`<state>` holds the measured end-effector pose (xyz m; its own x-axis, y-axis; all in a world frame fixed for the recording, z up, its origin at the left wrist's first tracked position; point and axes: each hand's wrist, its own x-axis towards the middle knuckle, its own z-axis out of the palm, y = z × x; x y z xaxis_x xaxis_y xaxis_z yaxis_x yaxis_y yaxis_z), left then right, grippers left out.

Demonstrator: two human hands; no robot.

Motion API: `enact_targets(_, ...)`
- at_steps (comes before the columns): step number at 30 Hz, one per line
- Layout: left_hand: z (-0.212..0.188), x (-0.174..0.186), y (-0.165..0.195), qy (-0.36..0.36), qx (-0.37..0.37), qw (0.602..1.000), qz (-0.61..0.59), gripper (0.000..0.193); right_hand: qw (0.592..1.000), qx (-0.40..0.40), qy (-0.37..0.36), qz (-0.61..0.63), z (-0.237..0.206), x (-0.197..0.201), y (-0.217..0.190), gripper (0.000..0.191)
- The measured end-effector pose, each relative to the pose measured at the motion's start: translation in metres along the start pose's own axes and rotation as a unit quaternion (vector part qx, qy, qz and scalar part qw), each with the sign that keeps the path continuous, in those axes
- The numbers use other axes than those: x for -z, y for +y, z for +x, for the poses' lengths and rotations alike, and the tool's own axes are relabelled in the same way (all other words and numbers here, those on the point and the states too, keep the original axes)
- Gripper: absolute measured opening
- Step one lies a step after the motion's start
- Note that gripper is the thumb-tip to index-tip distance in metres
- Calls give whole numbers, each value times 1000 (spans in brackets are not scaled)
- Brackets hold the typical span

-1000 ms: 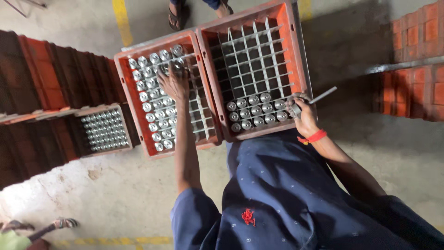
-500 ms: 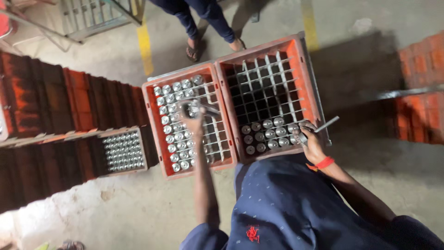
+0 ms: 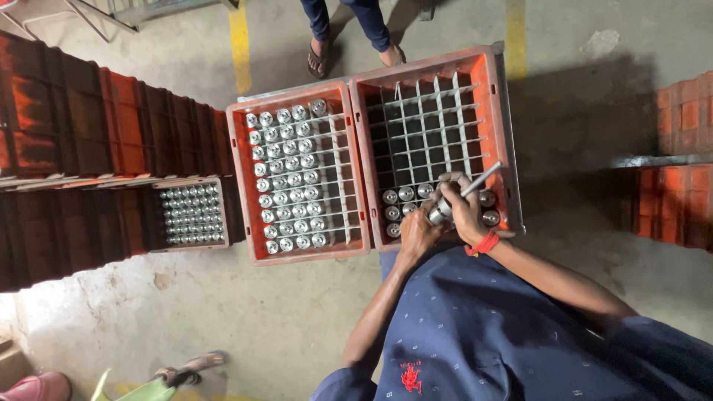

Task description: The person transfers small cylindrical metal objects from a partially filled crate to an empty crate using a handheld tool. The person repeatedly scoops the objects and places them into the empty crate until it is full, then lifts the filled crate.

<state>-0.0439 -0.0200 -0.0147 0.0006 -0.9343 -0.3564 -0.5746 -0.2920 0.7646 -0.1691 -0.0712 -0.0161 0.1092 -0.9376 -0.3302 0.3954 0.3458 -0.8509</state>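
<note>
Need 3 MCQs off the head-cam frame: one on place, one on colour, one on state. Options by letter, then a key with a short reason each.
1. Where are both hands?
A. over the left crate
B. at the near edge of the right crate
C. at the dark crate stack

2. What colour is the band on the right wrist?
A. red
B. blue
C. green

3. How full is the right crate?
A. every cell filled
B. no bottles at all
C. only its nearest rows hold bottles

Key:
1 B: the left hand and right hand meet on one bottle there.
2 A: the wristband is red.
3 C: capped bottles sit only in the near rows; the grid beyond is bare.
</note>
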Motion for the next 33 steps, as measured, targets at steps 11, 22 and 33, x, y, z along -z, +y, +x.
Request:
enact_targets(11, 15, -32, -3, -79, -42, 995, 50, 71, 970, -70, 119, 198, 33, 115, 6, 10)
enact_targets(22, 37, -27, -13, 13, -178, 983, -48, 38, 961, -69, 203, 173, 1, 143, -6, 13)
enact_targets(33, 150, 219, -65, 356, -24, 902, 244, 56, 968, -32, 195, 153, -43, 107, 7, 16)
